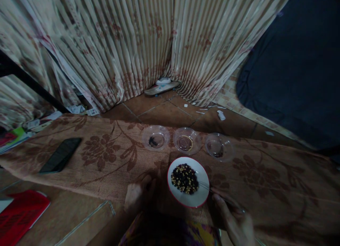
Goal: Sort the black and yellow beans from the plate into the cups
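Note:
A white plate (200, 168) with a red rim holds a heap of mixed dark and pale yellow beans or kernels (184, 178). My right hand (235, 217) is closed round a fork (207, 186), whose tines reach over the plate beside the heap. Left of the plate, my left hand (139, 193) rests on the cloth with its fingers curled in and nothing visible in them. Behind the plate stand three clear plastic bowls: the left bowl (159, 127) has a few black pieces, the middle bowl (183, 129) some yellowish ones, the right bowl (228, 148) some dark ones.
A brown flowered cloth (106, 175) covers the low table. On its left lies a dark phone (62, 155), with papers (29, 129) beyond. A red packet (26, 210) is at lower left. Striped curtains (132, 44), a skateboard (162, 87) and small white litter (221, 115) are behind.

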Tool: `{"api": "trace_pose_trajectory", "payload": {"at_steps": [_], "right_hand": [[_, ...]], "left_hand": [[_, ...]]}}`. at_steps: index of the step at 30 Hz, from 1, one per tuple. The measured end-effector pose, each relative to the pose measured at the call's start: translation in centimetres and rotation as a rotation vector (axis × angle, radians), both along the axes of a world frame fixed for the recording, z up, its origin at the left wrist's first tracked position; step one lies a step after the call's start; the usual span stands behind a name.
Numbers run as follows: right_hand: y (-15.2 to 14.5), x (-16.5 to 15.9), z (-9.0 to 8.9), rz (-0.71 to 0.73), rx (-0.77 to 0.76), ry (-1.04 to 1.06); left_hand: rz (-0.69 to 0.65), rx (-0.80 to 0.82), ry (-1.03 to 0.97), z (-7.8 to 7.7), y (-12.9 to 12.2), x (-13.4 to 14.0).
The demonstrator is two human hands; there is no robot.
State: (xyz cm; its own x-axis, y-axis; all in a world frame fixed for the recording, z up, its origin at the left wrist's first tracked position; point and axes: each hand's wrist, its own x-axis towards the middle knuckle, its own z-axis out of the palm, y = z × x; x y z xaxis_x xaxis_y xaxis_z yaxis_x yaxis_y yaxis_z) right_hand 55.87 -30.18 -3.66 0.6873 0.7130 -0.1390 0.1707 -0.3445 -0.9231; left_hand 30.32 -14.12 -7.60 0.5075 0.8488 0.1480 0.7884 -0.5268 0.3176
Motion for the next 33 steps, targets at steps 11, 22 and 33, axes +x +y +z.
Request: {"api": "trace_pose_trajectory", "payload": {"at_steps": [11, 22, 33], "right_hand": [[-0.1, 0.6, -1.1, 0.107, -0.007, -0.061], [-0.2, 0.0, -1.0, 0.076, -0.016, -0.059], [-0.3, 0.2, -1.5, -0.031, 0.058, -0.108]], "left_hand": [[-0.014, -0.007, -0.023, -0.1, 0.0, 0.0], [-0.018, 0.009, -0.042, -0.1, 0.1, 0.0], [0.013, -0.004, -0.004, 0.7, -0.2, 0.3]]}}
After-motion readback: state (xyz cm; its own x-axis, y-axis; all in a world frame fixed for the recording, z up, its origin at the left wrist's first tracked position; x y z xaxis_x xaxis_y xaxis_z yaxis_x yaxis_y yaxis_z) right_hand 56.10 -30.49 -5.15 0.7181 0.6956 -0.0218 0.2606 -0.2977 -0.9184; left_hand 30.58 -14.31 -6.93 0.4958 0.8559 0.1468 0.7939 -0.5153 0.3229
